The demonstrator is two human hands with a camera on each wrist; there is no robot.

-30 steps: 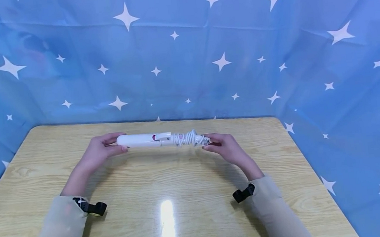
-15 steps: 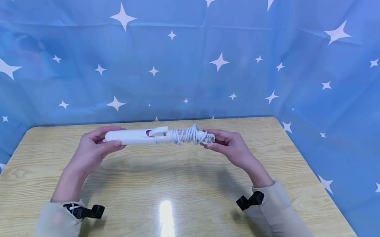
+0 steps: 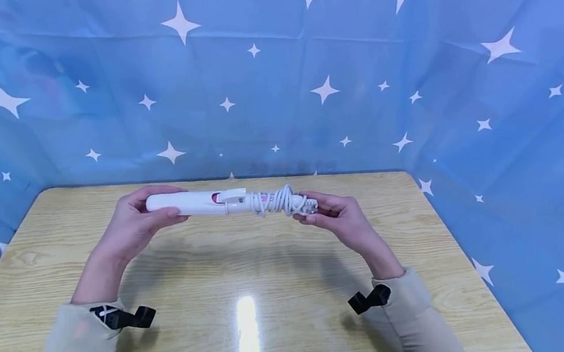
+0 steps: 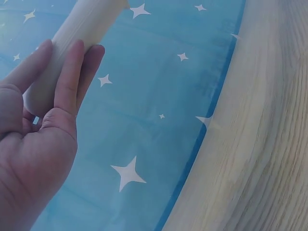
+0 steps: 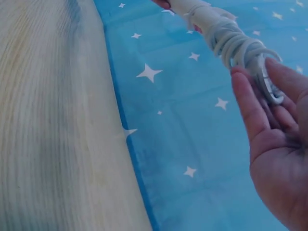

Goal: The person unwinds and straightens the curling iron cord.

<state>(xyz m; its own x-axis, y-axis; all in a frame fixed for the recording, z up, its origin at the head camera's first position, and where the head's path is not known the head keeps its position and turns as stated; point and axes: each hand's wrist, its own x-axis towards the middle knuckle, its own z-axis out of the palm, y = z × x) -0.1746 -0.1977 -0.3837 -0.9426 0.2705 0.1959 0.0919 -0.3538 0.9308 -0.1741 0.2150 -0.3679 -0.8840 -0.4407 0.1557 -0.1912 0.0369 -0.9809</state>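
Observation:
A white curling iron (image 3: pixel 196 203) with a small lever and a red spot is held level above the table. Its pale cord (image 3: pixel 277 201) is wound in several loops around the handle. My left hand (image 3: pixel 128 225) grips the rounded barrel end between thumb and fingers; in the left wrist view the fingers lie along both sides of the barrel (image 4: pixel 79 31). My right hand (image 3: pixel 341 218) pinches the opposite end, where the cord is bunched. Seen in the right wrist view, the cord loops (image 5: pixel 240 48) sit between thumb and fingers, which partly hide that end.
The wood-grain table (image 3: pixel 190 337) spreads beneath both hands, with a bright light reflection near its front. A blue cloth backdrop (image 3: pixel 286 120) with white stars stands behind it and along both sides. Black wrist cameras are strapped over both pale sleeves.
Over the last second, the curling iron has risen toward the camera and shifted left, with both hands still holding its ends. In the last half second it has slid slightly further left.

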